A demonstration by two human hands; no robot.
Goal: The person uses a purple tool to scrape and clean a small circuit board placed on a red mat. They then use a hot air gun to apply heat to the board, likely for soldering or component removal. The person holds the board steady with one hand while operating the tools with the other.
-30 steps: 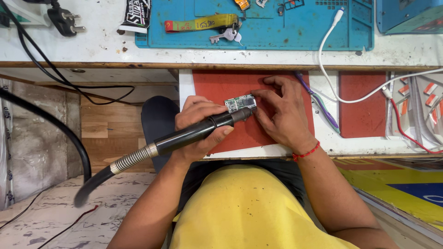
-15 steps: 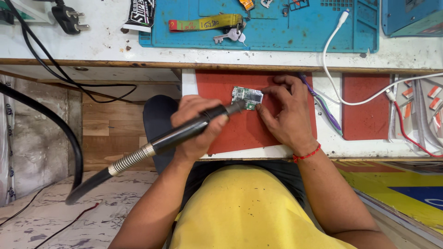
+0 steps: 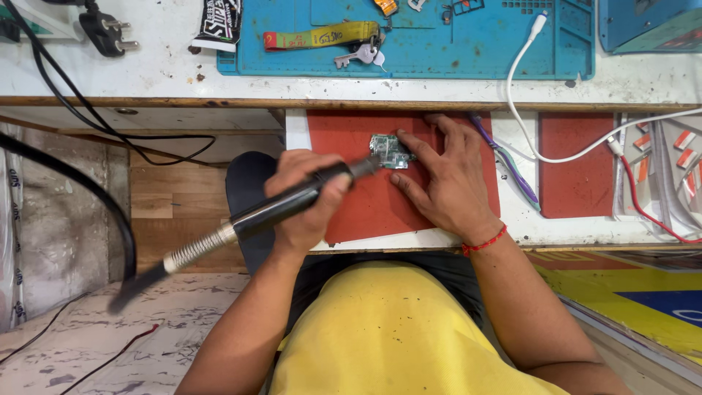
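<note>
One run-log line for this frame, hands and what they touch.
left hand: grips black hot-air wand, nozzle at small green circuit board | right hand: fingers steady board | surface: red mat

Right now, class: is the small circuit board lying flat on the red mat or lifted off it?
Flat. The circuit board rests on the red mat, the right hand beside it and the left hand aiming the black tool at it.

Black printed packet on white bench

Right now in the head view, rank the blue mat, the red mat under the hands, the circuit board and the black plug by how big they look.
1. blue mat, cut off at the top
2. red mat
3. black plug and circuit board look alike, so no ranking.
</note>
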